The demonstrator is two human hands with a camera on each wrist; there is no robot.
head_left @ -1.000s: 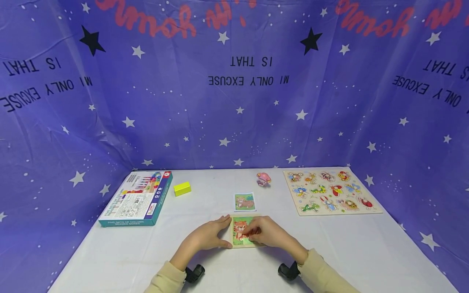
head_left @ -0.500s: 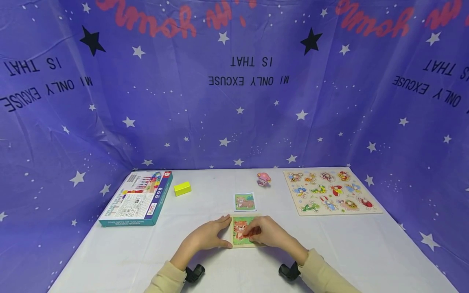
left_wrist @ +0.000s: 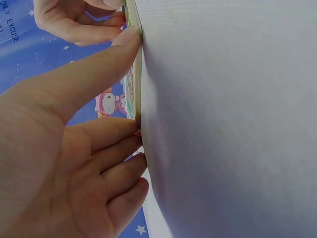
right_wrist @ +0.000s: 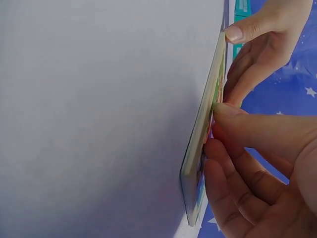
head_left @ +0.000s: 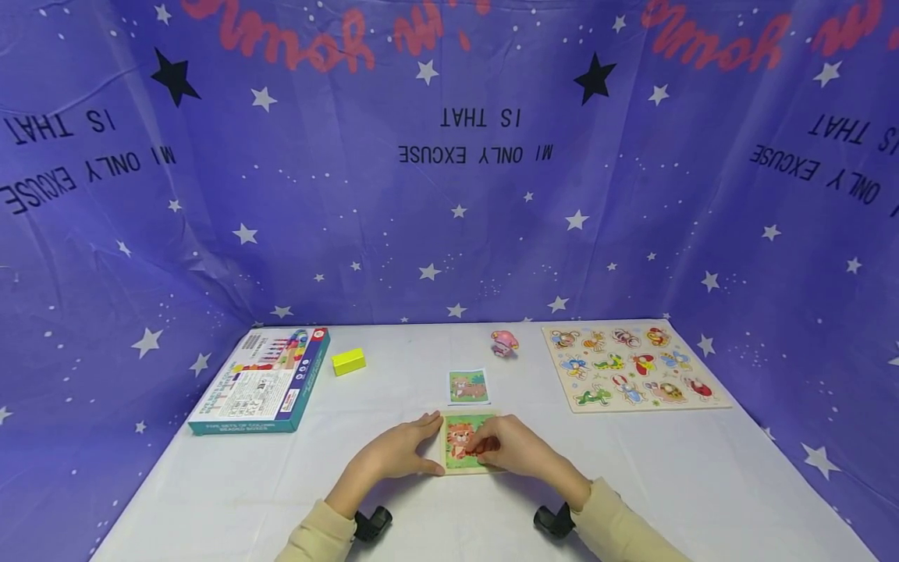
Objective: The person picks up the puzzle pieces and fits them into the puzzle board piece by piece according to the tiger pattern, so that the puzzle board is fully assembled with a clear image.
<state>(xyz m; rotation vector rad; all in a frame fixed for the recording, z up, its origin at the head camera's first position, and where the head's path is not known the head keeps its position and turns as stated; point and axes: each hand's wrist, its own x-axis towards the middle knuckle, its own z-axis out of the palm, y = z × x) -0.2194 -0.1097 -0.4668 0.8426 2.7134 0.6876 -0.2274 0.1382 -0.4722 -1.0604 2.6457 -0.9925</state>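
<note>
A small wooden jigsaw puzzle (head_left: 460, 460) with a tiger picture on green lies on the white table in the head view. My left hand (head_left: 400, 450) braces its left side, thumb at the near corner and fingers at the far one. In the left wrist view, that thumb (left_wrist: 130, 38) touches the board's edge. My right hand (head_left: 511, 446) bends over the right half of the picture, thumb and fingers together on a puzzle piece there, largely hidden by the hand. The right wrist view shows its thumb (right_wrist: 229, 110) at the picture surface.
Just beyond the puzzle lies a picture card (head_left: 468, 387). Farther back stand a pink toy figure (head_left: 503, 343) and a yellow block (head_left: 349, 361). A flat toy box (head_left: 263, 382) is at left, an insect peg puzzle (head_left: 635, 371) at right.
A pale spot at the puzzle's lower middle, visible one second ago, is covered by green picture now. Both hands have barely moved.
</note>
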